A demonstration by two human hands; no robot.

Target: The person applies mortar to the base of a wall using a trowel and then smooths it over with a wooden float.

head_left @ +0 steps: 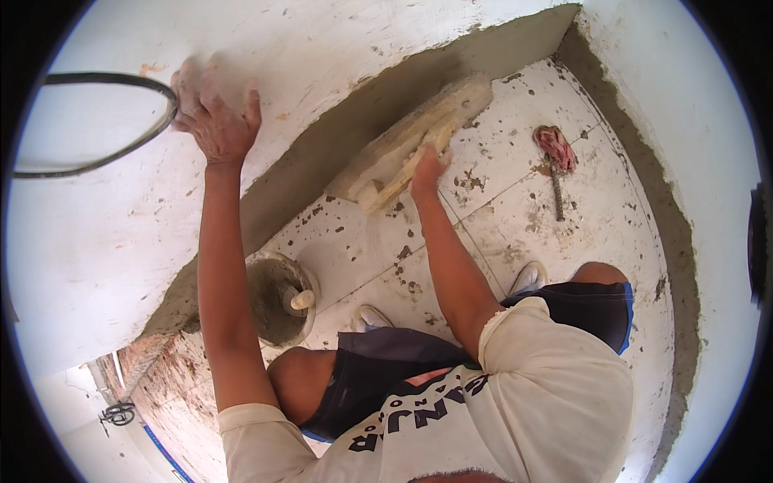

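My right hand (428, 171) is closed round the long handle of a wooden plastering float (385, 154). The float is pale with dried mortar, and its board lies along a smooth grey mortar band (318, 153) at the foot of the white wall. Its working face is hidden. Higher up, my left hand (217, 121) rests on the wall with fingers spread, slightly blurred, beside a loop of black cable (121, 78). Below my left arm stands a bucket (312, 314) of grey mortar, with a light-coloured tool handle (302, 299) sticking out of it.
White floor tiles (354, 266) are spattered with mortar crumbs. A reddish rag (555, 146) lies on them next to a short ridged metal rod (557, 193). Another grey band (680, 266) edges the wall on the right. Bare brickwork (173, 374) shows at lower left.
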